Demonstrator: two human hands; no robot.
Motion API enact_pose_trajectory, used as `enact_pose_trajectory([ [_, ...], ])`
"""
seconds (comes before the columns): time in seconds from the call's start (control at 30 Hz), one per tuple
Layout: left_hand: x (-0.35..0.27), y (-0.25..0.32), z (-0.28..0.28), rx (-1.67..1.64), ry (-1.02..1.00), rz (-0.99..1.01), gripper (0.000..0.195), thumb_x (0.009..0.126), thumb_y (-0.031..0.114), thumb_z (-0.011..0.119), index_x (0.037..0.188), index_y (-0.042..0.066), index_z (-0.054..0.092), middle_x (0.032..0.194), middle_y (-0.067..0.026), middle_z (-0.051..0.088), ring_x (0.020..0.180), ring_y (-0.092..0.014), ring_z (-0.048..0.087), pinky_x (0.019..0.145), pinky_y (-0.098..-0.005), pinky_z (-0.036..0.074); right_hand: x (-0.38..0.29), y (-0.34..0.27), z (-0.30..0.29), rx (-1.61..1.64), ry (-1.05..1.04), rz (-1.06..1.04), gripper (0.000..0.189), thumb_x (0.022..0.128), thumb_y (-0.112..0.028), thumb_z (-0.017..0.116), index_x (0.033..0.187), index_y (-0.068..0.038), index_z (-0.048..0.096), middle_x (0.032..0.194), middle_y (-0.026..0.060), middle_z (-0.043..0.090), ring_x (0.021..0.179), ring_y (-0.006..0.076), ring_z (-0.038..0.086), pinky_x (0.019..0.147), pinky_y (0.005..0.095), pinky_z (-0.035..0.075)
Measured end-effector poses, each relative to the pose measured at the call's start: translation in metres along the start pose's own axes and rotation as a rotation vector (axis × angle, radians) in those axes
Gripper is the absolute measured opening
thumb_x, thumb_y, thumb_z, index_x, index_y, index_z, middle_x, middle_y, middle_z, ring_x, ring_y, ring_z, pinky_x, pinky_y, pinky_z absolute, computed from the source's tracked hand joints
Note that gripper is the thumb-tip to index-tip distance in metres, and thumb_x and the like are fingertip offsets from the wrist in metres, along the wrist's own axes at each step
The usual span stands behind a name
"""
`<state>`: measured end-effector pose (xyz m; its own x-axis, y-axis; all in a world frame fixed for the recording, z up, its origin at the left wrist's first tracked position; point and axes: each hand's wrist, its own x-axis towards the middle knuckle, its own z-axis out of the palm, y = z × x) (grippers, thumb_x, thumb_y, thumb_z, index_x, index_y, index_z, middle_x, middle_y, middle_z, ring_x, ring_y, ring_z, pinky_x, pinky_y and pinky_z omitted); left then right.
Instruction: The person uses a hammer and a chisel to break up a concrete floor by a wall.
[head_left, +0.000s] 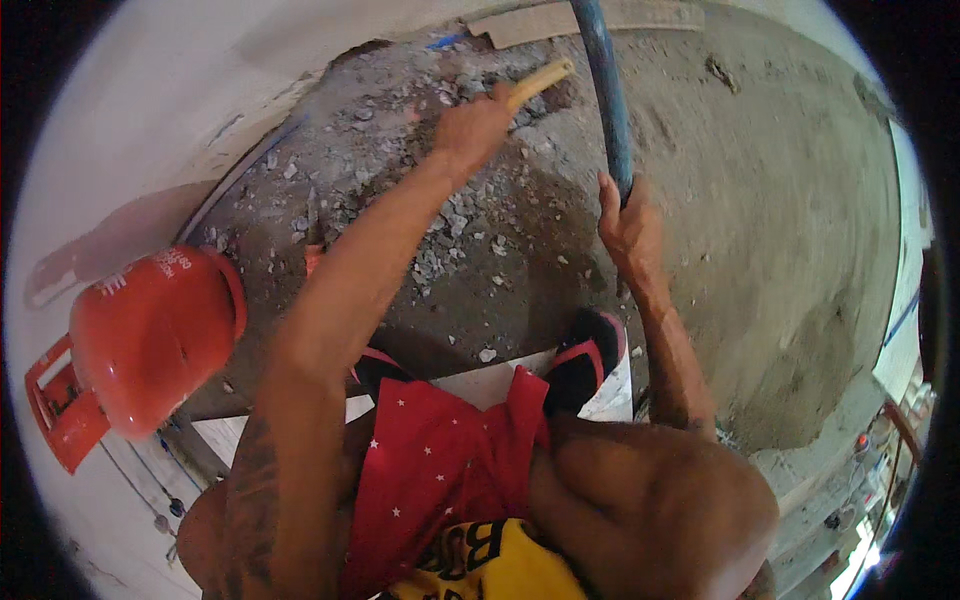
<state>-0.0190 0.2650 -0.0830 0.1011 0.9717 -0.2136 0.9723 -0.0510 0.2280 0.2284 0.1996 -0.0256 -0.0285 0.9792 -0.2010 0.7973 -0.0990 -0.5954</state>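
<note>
My left hand (472, 129) is closed around a yellow stick-like piece (544, 81) with a small hole near its far end. It is above broken concrete rubble (450, 225) and loose soil, and the part inside the fist is hidden. My right hand (634, 229) grips the lower end of a dark bluish pipe or pole (606, 90), which runs up past the top of the picture. A pointed tool with an orange handle (313, 259) lies left of the rubble, partly covered by my left forearm.
A red gas cylinder (154, 337) is at the left by the white wall (172, 90). Across the top lies a flat board (525, 26), near a blue scrap (448, 40). My sandalled feet (589, 352) rest on white tile (615, 390). Rough cement floor (765, 225) spreads right.
</note>
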Motion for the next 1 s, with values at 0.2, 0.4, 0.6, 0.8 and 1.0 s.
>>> enact_pose_trajectory([
  [0.2, -0.004, 0.032, -0.004, -0.242, -0.096, -0.188, 0.029, 0.101, 0.027, 0.045, 0.115, 0.002, 0.043, 0.088, -0.0228, 0.07, 0.081, -0.042, 0.069, 0.07, -0.0575, 0.052, -0.006, 0.008, 0.013, 0.166, 0.044, 0.079, 0.046, 0.101, -0.042, 0.054, 0.092, 0.003, 0.054, 0.07, 0.0216, 0.061, 0.06, 0.0386, 0.06, 0.056, 0.047, 0.045],
  [0.4, 0.0, 0.008, -0.022, -0.113, -0.028, 0.022, 0.024, 0.098, 0.021, 0.046, 0.114, 0.003, 0.048, 0.09, -0.0223, 0.07, 0.084, -0.042, 0.069, 0.071, -0.0564, 0.052, -0.026, -0.005, 0.031, 0.665, 0.094, 0.086, 0.038, 0.102, -0.039, 0.054, 0.086, -0.005, 0.053, 0.067, 0.0001, 0.054, 0.055, 0.0117, 0.053, 0.049, 0.0318, 0.04],
  [0.6, 0.021, -0.024, -0.049, -0.001, -0.118, 0.171, 0.03, 0.1, 0.027, 0.047, 0.12, 0.005, 0.051, 0.088, -0.0229, 0.069, 0.084, -0.043, 0.068, 0.07, -0.0563, 0.052, -0.035, -0.011, 0.086, 0.321, -0.031, 0.266, 0.044, 0.1, -0.041, 0.055, 0.089, 0.001, 0.055, 0.068, 0.0171, 0.06, 0.06, 0.0334, 0.06, 0.057, 0.0442, 0.045],
  [0.8, 0.018, -0.032, -0.024, -0.324, -0.068, 0.024, 0.043, 0.097, 0.042, 0.057, 0.119, 0.005, 0.054, 0.086, -0.0264, 0.067, 0.083, -0.046, 0.067, 0.071, -0.0562, 0.05, -0.036, -0.013, 0.052, 0.381, 0.011, 0.232, 0.045, 0.1, -0.043, 0.055, 0.093, 0.002, 0.056, 0.071, 0.0214, 0.061, 0.066, 0.0369, 0.062, 0.061, 0.0464, 0.047],
  [1.0, 0.033, -0.046, -0.022, -0.344, 0.107, 0.141, 0.043, 0.097, 0.043, 0.057, 0.116, 0.004, 0.055, 0.082, -0.0258, 0.067, 0.077, -0.046, 0.066, 0.068, -0.0544, 0.05, -0.013, -0.018, 0.023, 0.301, -0.048, 0.187, 0.046, 0.099, -0.045, 0.056, 0.097, 0.001, 0.055, 0.072, 0.0215, 0.062, 0.066, 0.0376, 0.063, 0.061, 0.0464, 0.047],
])
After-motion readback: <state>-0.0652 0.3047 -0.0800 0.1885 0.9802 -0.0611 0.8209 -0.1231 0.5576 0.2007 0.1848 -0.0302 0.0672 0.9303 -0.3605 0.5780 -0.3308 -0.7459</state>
